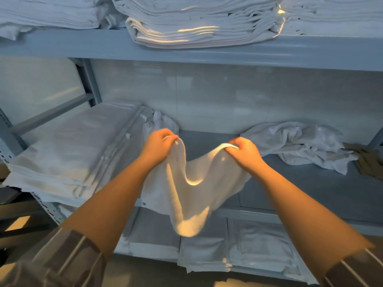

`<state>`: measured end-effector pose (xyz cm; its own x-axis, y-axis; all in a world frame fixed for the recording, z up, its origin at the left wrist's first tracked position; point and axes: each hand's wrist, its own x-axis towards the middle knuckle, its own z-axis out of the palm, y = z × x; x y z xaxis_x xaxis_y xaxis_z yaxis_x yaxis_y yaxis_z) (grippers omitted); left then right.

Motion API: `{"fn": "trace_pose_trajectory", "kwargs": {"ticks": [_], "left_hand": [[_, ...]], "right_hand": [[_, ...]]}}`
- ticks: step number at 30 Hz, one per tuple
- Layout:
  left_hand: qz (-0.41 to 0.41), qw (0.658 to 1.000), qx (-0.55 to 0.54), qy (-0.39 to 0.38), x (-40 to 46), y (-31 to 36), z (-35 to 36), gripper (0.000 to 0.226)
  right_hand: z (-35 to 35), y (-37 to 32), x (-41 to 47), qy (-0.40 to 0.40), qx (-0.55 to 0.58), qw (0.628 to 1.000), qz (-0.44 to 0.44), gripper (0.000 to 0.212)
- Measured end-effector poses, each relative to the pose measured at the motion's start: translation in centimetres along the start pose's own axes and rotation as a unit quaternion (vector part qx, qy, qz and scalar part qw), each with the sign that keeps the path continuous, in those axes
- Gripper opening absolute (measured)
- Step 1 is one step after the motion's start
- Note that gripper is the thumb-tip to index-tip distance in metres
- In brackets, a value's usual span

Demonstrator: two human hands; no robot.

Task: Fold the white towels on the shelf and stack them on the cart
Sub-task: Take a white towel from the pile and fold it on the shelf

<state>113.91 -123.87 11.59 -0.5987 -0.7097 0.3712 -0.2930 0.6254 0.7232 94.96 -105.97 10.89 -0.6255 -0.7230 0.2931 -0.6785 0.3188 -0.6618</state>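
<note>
Grey-blue metal shelving point(228, 56) fills the view, with a pale back panel behind its middle level. At far left a perforated upright point(6, 131) carries the frame, and on the middle shelf just right of it lies a broad stack of folded white linen point(68, 156), its front edge hanging slightly over the shelf lip. Above, on the upper shelf, rest more folded white stacks point(199, 23), one of them jutting past the shelf edge near the middle.

Both forearms reach up from the bottom corners, bare from rolled striped sleeves point(62, 255), and draw toward each other at the centre of the middle shelf. The left hand point(158, 146) is raised with its knuckles up and its fingers curled tight, pinching one top corner of a white towel point(190, 195). That towel is held in the air in front of the middle shelf, well clear of the board; its upper edge sags in a deep curve between the two hands and the rest hangs down in soft folds to a rounded end in front of the level below. The right hand point(244, 154) sits a little lower than the left, wrist bent, fingers and thumb clenched round the other top corner.

Behind and to the right of that hand, a crumpled heap of white towels point(300, 146) lies on the middle shelf against the back panel. At the far right edge a dull brown cloth point(366, 160) touches the heap. Below, flat folded linen point(259, 249) rests on the lower shelf.
</note>
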Motion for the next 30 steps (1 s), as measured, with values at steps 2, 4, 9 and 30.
{"fn": "trace_pose_trajectory", "kwargs": {"ticks": [2,4,9,30], "left_hand": [[0.029,0.997,-0.01,-0.068,-0.5,2.2,1.9,0.014],[0.058,0.99,0.015,-0.129,-1.1,3.9,3.4,0.027],[0.083,0.986,0.066,-0.128,-0.9,4.9,3.4,0.037],[0.077,0.988,-0.065,-0.117,-1.2,2.1,1.9,0.04]], "right_hand": [[0.5,-2.6,0.3,-0.033,0.032,0.998,-0.034,0.003],[0.9,-4.5,0.2,-0.071,0.064,0.994,-0.049,0.006],[-0.1,-4.7,0.5,-0.083,0.123,0.987,-0.065,0.016],[1.8,-5.7,0.1,-0.088,0.063,0.988,-0.111,0.041]]}}
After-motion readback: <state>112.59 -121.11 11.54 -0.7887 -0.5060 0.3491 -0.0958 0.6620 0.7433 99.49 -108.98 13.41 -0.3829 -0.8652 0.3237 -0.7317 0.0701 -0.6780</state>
